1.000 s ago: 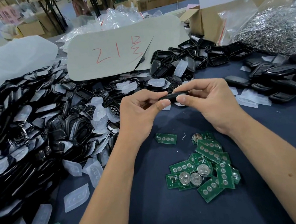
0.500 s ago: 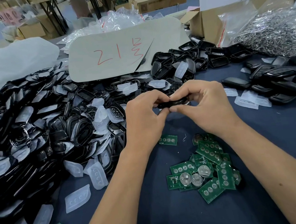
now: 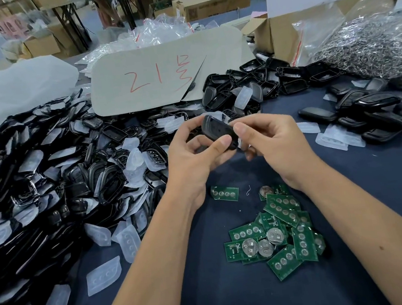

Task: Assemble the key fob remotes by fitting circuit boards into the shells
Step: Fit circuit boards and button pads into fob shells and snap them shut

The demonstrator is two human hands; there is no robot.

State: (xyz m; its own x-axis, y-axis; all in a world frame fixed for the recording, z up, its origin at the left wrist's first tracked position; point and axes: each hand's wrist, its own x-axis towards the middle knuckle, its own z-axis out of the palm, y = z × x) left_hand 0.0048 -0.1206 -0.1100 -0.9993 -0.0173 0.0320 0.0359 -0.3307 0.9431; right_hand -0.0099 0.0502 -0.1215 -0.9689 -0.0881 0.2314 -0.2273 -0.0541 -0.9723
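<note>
Both hands hold one black key fob shell (image 3: 216, 131) above the dark blue table (image 3: 240, 300). My left hand (image 3: 195, 155) grips its near end between thumb and fingers. My right hand (image 3: 270, 140) pinches its right side with thumb and fingertips. The fob is tilted, its smooth back facing me. A heap of green circuit boards (image 3: 279, 234), some with round silver battery clips, lies on the table below my hands. One separate board (image 3: 225, 193) lies just under my left wrist.
A big pile of black shell halves and clear rubber button pads (image 3: 46, 188) fills the left. More shells (image 3: 262, 82) and closed fobs (image 3: 378, 108) lie at the back right. A grey card (image 3: 159, 76), a cardboard box (image 3: 276, 32) and a bag of metal rings (image 3: 372, 47) stand behind.
The fob was held level and edge-on between both hands; now it is turned and tilted so its back shows. My hands have parted slightly.
</note>
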